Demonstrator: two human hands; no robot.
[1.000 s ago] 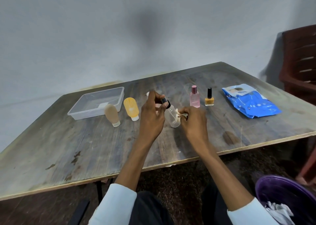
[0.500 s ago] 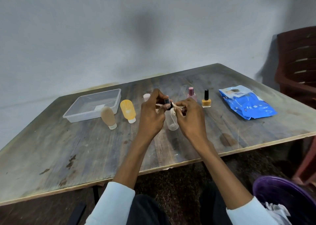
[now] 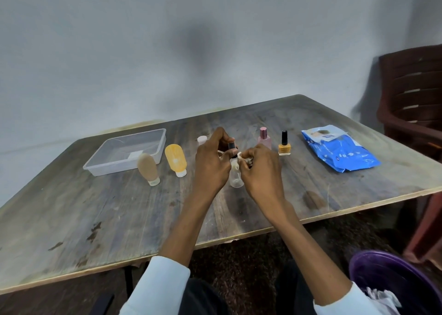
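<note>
A small clear bottle (image 3: 236,179) with a black cap stands upright at the middle of the wooden table (image 3: 119,214). My left hand (image 3: 211,163) grips it near the neck, fingers curled round the black cap. My right hand (image 3: 260,171) pinches a small whitish wad (image 3: 240,157), perhaps a wipe, against the bottle's shoulder. Most of the bottle's upper part is hidden between the two hands.
A clear plastic tray (image 3: 128,152) sits at the back left, with a tan tube (image 3: 147,169) and a yellow tube (image 3: 176,159) standing on their caps beside it. A pink bottle (image 3: 264,139), a yellow nail polish (image 3: 284,146) and a blue wipes packet (image 3: 339,151) lie to the right. A purple bin (image 3: 392,283) stands on the floor at bottom right, a brown chair (image 3: 411,99) at the far right.
The bottle went from tilted to upright in my left hand. My right hand with the wad rose from the bottle's side to its shoulder, close to the cap.
</note>
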